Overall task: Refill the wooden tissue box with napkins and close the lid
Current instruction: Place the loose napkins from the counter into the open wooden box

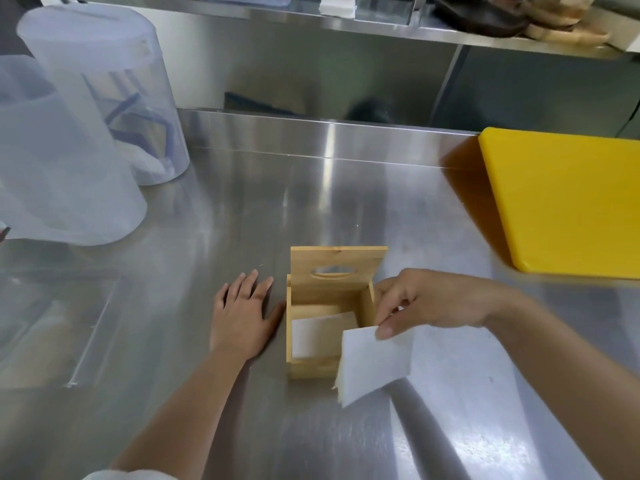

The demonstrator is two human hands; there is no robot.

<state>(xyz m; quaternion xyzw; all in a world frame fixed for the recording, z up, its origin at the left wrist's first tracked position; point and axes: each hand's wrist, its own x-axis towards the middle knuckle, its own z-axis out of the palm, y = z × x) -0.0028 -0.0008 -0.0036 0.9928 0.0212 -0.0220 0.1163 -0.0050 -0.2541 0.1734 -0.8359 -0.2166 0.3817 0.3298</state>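
Observation:
The wooden tissue box (pixel 313 367) stands on the steel counter near me. Its lid (pixel 337 263), with an oval slot, is swung upright at the far side. A few white napkins (pixel 320 330) lie inside the box. My right hand (pixel 429 303) pinches a stack of white napkins (pixel 374 365) by its top corner, just over the box's near right corner. My left hand (pixel 242 313) lies flat on the counter, fingers spread, its thumb touching the box's left wall.
A yellow cutting board (pixel 568 202) lies at the right. Two tall translucent plastic containers (pixel 104 95) stand at the back left, and a clear acrylic sheet (pixel 52 327) lies at the left. A steel shelf (pixel 381 26) with dishes runs overhead.

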